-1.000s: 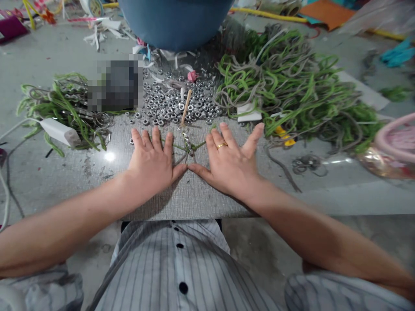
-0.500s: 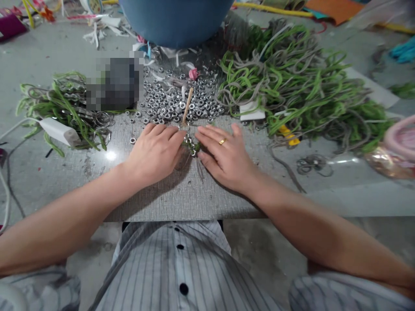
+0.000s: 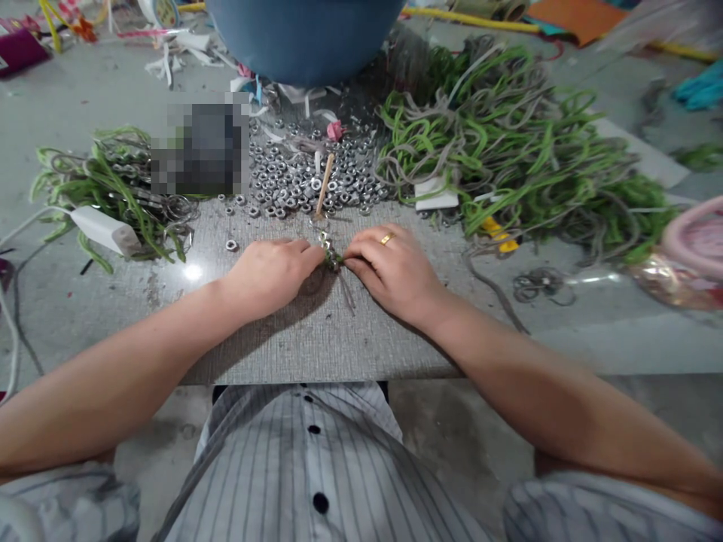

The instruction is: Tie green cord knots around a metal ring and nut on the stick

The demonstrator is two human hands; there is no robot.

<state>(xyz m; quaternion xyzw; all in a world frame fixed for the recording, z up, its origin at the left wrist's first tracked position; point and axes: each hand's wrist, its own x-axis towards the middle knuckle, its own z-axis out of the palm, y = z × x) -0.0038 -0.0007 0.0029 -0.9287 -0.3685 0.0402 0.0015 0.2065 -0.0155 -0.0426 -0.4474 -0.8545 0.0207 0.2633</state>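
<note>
Grey tabletop (image 3: 361,350), viewed remotely: my left hand (image 3: 271,272) and right hand (image 3: 394,275), nearly closed, pinch a cord (image 3: 332,261). Some nuts (image 3: 324,239) sit knotted in; loose nuts (image 3: 292,202) lie beyond the cord.

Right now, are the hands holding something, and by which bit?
Yes, the cord between them: the right hand pinches its right side. The left hand is at its left, grip hidden.

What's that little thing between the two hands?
In the head view, a piece of green cord with metal nuts lies between the left hand and the right hand; thin grey strands trail from its near side.
</note>
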